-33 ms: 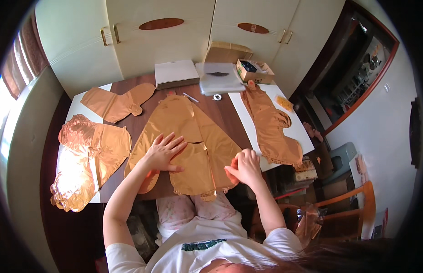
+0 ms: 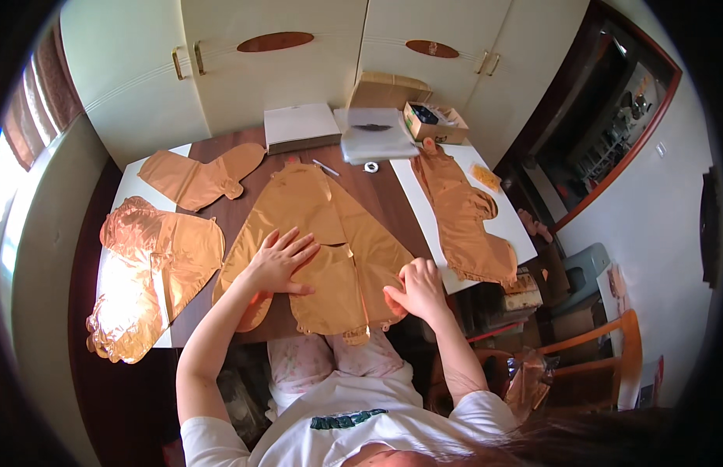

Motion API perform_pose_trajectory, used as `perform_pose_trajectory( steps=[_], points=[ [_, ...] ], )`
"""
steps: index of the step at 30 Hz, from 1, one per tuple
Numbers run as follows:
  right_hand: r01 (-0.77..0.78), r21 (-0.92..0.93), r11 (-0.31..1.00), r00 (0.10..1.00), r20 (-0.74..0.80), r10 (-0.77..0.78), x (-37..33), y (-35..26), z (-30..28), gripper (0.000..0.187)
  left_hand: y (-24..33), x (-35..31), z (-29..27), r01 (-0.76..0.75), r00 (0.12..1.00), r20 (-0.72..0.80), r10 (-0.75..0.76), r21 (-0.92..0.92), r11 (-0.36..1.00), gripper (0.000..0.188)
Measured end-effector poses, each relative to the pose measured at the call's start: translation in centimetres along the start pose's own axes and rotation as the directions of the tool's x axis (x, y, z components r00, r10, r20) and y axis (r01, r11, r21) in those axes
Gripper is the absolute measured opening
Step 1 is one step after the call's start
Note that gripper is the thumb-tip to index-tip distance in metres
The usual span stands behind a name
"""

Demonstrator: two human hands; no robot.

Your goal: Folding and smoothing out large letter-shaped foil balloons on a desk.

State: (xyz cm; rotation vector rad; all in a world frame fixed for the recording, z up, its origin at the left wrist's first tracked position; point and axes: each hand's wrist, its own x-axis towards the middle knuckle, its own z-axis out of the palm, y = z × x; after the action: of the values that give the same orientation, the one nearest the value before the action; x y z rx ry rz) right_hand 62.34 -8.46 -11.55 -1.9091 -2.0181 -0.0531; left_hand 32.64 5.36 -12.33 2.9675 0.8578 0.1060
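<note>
A large, flat, copper-coloured foil balloon [image 2: 330,292] lies spread over the near middle of the table, with slits and creases across it. My left hand [image 2: 282,261] rests palm down on its left part, fingers spread. At the balloon's right edge, my right hand [image 2: 420,288] has its fingers curled in and appears to grip the foil there; the fingertips are partly hidden. More flat foil balloons lie around: a shiny crumpled one [image 2: 186,241] at the near left, another [image 2: 194,177] at the far left, and a curved one [image 2: 458,214] on the right.
At the back stand a white box [image 2: 303,124], clear plastic sleeves [image 2: 377,140] and a small open carton [image 2: 435,124]. A pen [image 2: 325,167], a white tape roll [image 2: 371,166] and a yellow packet [image 2: 486,177] lie nearby. A wooden chair [image 2: 630,350] stands at the right.
My right hand has shifted very slightly toward me along the balloon's edge. My left hand stays in place.
</note>
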Motion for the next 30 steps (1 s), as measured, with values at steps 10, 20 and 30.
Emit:
perform_pose_trajectory(
  steps=[10,20,30],
  points=[
    [-0.018,0.588,0.809,1.0,-0.004,0.025,-0.3,-4.7,-0.6,0.041,-0.1,-0.1,0.2,-0.007,0.999,-0.034,0.007,0.011,1.0,0.097],
    [0.283,0.327,0.902,0.959,-0.107,-0.262,-0.2,-10.7,2.6,0.047,-0.1,0.1,0.3,-0.013,1.0,-0.026,0.013,0.006,1.0,0.097],
    [0.434,0.32,0.842,0.898,-0.085,-0.431,0.0,-6.7,2.6,0.026,0.1,-0.1,-0.2,0.008,1.0,-0.027,-0.008,-0.005,1.0,0.093]
  ],
)
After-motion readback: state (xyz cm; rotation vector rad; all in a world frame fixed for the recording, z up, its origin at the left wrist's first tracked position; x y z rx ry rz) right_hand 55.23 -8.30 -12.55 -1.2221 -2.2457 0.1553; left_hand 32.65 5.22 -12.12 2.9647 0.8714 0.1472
